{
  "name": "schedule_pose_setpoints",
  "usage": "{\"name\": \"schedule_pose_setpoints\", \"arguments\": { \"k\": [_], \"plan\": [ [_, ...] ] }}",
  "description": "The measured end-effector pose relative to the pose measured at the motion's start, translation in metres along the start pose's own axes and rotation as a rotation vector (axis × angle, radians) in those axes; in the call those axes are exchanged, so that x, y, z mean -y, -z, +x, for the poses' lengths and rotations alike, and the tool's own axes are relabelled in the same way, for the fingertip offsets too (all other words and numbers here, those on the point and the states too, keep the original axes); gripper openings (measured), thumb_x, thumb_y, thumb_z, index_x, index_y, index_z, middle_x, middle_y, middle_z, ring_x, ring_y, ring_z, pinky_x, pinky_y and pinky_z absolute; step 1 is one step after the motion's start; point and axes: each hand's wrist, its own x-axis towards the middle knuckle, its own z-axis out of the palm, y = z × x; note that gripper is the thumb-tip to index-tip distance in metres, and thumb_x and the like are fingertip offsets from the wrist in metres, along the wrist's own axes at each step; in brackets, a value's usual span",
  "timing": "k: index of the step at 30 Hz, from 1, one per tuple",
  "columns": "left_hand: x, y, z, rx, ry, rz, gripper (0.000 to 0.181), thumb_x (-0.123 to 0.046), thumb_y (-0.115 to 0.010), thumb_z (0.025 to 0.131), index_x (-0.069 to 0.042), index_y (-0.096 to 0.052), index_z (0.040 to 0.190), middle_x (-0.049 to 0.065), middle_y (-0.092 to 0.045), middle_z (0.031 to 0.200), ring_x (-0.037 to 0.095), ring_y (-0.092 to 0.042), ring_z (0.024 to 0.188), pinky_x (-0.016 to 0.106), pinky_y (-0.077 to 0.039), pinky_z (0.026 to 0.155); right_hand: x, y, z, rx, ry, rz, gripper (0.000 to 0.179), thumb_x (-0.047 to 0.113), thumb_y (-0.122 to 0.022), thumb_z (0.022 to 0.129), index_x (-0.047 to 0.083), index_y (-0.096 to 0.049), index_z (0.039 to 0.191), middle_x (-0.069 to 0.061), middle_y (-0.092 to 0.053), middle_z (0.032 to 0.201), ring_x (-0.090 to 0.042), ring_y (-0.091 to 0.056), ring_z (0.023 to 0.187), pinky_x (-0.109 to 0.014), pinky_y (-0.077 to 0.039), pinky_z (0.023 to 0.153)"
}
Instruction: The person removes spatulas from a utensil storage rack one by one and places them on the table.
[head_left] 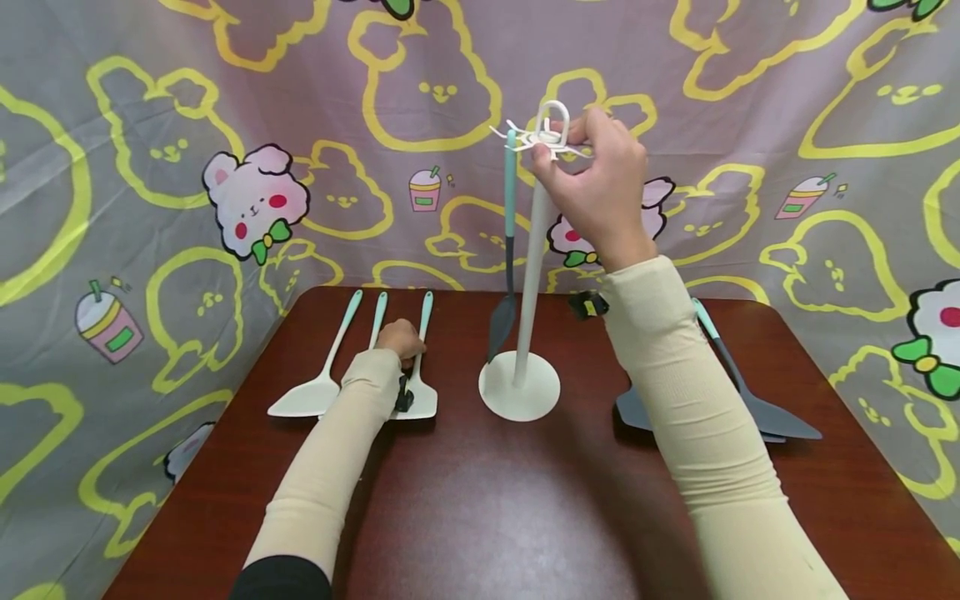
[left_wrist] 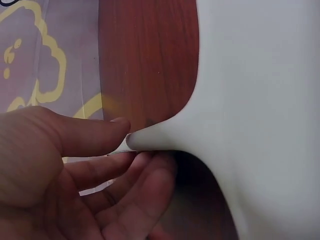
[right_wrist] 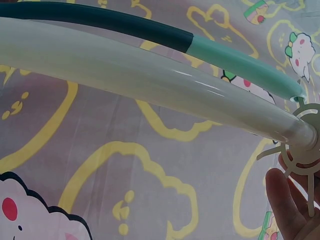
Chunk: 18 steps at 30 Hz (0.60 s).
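My left hand [head_left: 400, 340] pinches the narrow neck of a white spatula [head_left: 421, 402] with a mint handle. In the left wrist view, the thumb lies on one side of the neck and curled fingers on the other, beside the broad white blade [left_wrist: 260, 100]. Up at the top of a white utensil stand [head_left: 533, 267], my right hand [head_left: 600, 171] grips the ring of hooks [right_wrist: 300, 162] between thumb and fingers. From a hook on the ring's left side hangs a dark grey utensil [head_left: 502, 325] with a mint handle [right_wrist: 240, 65].
Two more white utensils with mint handles lie left of my left hand, one a turner [head_left: 307, 397]. Dark grey utensils [head_left: 772, 415] lie at the right, partly behind my right sleeve. The stand's round base [head_left: 540, 392] rests on the brown table [head_left: 480, 500]. A patterned curtain [head_left: 465, 175] hangs behind.
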Motion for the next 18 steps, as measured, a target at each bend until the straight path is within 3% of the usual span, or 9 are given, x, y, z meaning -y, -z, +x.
{"name": "schedule_pose_setpoints", "arguments": {
  "k": [8, 14, 18],
  "plan": [
    [0.000, 0.013, -0.008, 0.032, -0.004, 0.032, 0.021, -0.015, -0.056, 0.096, -0.004, -0.065, 0.080, 0.010, -0.063, 0.074, 0.018, -0.062, 0.057, 0.027, -0.050, 0.051, 0.002, -0.001, 0.000, -0.003, -0.040, 0.009, 0.040, 0.036, -0.065, 0.079, -0.003, -0.054, 0.080, -0.017, -0.070, 0.088, -0.027, -0.054, 0.079, -0.043, -0.039, 0.080],
    [-0.007, 0.022, -0.016, -0.111, 0.047, 0.053, 0.037, -0.027, -0.053, 0.096, -0.015, -0.050, 0.062, 0.000, -0.045, 0.058, 0.018, -0.044, 0.054, 0.032, -0.038, 0.050, 0.004, -0.002, 0.001, -0.008, -0.054, 0.014, 0.039, 0.035, -0.065, 0.079, -0.003, -0.055, 0.080, -0.014, -0.072, 0.089, -0.012, -0.049, 0.076, -0.041, -0.039, 0.079],
    [-0.019, 0.027, -0.025, -0.193, -0.017, -0.013, 0.046, -0.031, -0.052, 0.097, -0.018, -0.041, 0.054, -0.004, -0.033, 0.048, 0.014, -0.031, 0.046, 0.028, -0.026, 0.045, 0.004, -0.002, 0.000, -0.013, -0.057, 0.016, 0.038, 0.035, -0.065, 0.079, -0.003, -0.055, 0.079, -0.014, -0.073, 0.089, -0.016, -0.052, 0.076, -0.040, -0.039, 0.078]
  ]
}}
